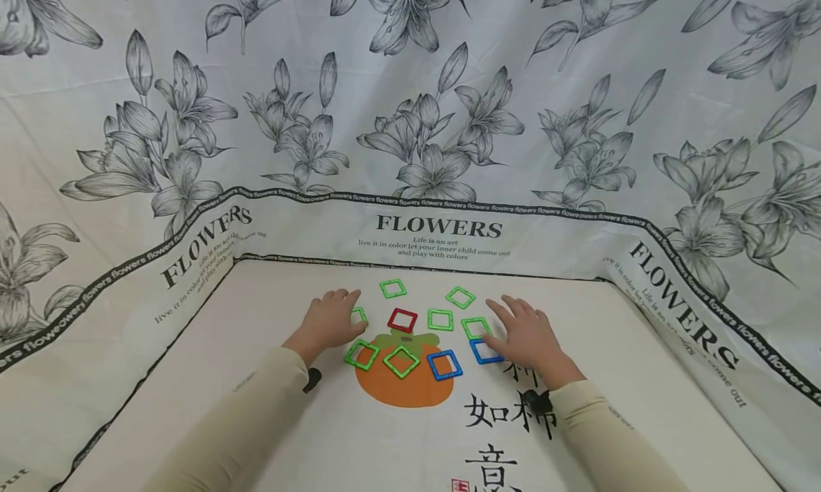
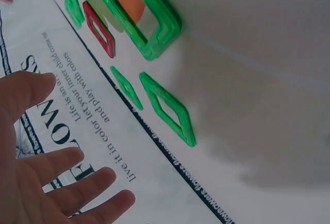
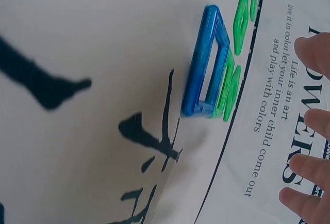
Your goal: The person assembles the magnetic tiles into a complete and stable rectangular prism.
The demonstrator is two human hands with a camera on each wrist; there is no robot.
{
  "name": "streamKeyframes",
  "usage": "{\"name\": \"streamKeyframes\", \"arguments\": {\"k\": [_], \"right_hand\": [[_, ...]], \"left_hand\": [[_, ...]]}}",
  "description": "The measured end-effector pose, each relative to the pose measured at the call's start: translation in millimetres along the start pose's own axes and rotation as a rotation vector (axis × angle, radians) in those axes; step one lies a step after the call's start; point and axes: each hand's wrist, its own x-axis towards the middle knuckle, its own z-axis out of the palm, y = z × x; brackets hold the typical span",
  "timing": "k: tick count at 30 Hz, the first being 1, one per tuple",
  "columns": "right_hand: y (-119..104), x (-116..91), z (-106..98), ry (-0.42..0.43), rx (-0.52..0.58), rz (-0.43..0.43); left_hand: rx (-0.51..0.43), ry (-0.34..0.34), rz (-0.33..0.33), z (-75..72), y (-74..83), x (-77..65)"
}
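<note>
**Left hand (image 1: pixel 328 322) and right hand (image 1: pixel 529 341) spread wide around square plastic frames (image 1: pixel 440 311)**

Both hands hold nothing. The left hand hides much of one green frame (image 1: pixel 363 315); the right hand's thumb covers part of one blue frame (image 1: pixel 475 352), and whether it touches cannot be told. Between the hands on the counter (image 1: pixel 359 449) lie a red frame (image 1: pixel 407 312), a second blue frame (image 1: pixel 442 354) and six more green frames, some over a printed persimmon (image 1: pixel 410 396). The left wrist view cuts off its topmost frames; the right wrist view shows only part of the right hand.
</note>
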Motion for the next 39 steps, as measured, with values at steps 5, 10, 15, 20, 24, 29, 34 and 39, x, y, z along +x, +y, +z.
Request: {"name": "streamKeyframes", "arguments": {"k": [5, 10, 15, 20, 24, 29, 34, 39], "right_hand": [[-8.1, -1.2, 1.8, 0.009, 0.006, -0.023], [-15.3, -2.9, 3.1, 0.01, 0.023, -0.045], [-24.4, -5.2, 1.6, 0.018, 0.037, -0.072], [-32.8, -8.3, 1.2, 0.023, 0.032, -0.108], [-38.2, -9.7, 2.8, 0.012, 0.03, -0.119], [-43.0, -9.4, 5.2, -0.014, 0.037, -0.133], [-48.5, -9.6, 8.0, -0.038, 0.07, -0.156], [-55.0, -10.7, 9.5, -0.062, 0.089, -0.156]], "left_hand": [[-0.031, -0.011, 0.003, 5.8, 7.3, -5.0], [-0.062, -0.019, 0.019, 8.7, 13.1, -8.1], [-0.067, -0.031, 0.037, 11.3, 19.8, -11.3], [-0.085, -0.029, 0.054, 15.3, 26.5, -15.8], [-0.11, -0.033, 0.065, 15.9, 31.6, -19.5], [-0.099, -0.034, 0.076, 19.1, 39.4, -20.2], [-0.072, -0.047, 0.076, 23.0, 46.7, -19.9], [-0.045, -0.046, 0.084, 22.6, 53.7, -23.1]]}}
